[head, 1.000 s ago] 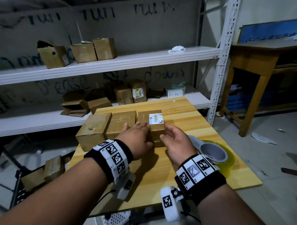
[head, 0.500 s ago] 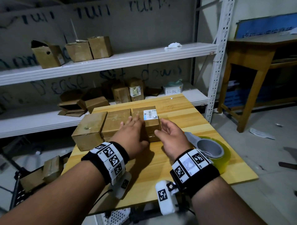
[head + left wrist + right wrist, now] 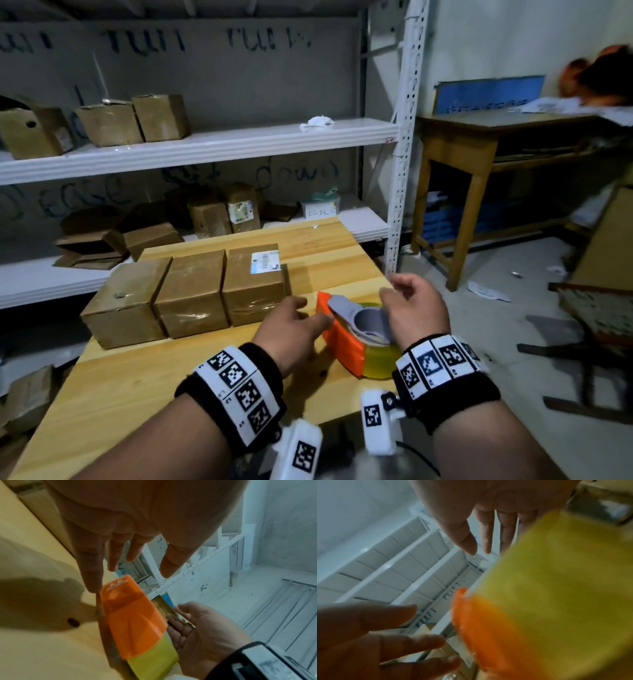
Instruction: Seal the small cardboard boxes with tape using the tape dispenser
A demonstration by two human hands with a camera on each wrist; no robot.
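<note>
Three small brown cardboard boxes stand side by side on the wooden table (image 3: 164, 380): left box (image 3: 126, 305), middle box (image 3: 193, 291), and a right box (image 3: 253, 284) with a white label. The tape dispenser (image 3: 342, 342), orange with a grey handle and a yellowish roll, sits right of them near the table's edge. My left hand (image 3: 301, 318) reaches to it with straight fingers, one fingertip (image 3: 93, 588) touching the orange body (image 3: 133, 615). My right hand (image 3: 404, 298) hovers at its right side, fingers relaxed, palm (image 3: 197, 631) open beside the roll (image 3: 556, 595).
A white metal shelf rack (image 3: 205, 144) behind the table holds more cardboard boxes (image 3: 109, 123) on two levels. A wooden desk (image 3: 479, 137) stands to the right and a chair frame (image 3: 599, 325) at the far right. More boxes (image 3: 27, 397) lie on the floor at left.
Both hands left the labelled right box and moved right to the tape dispenser. The dispenser now shows its orange side. The head view has tilted up and right.
</note>
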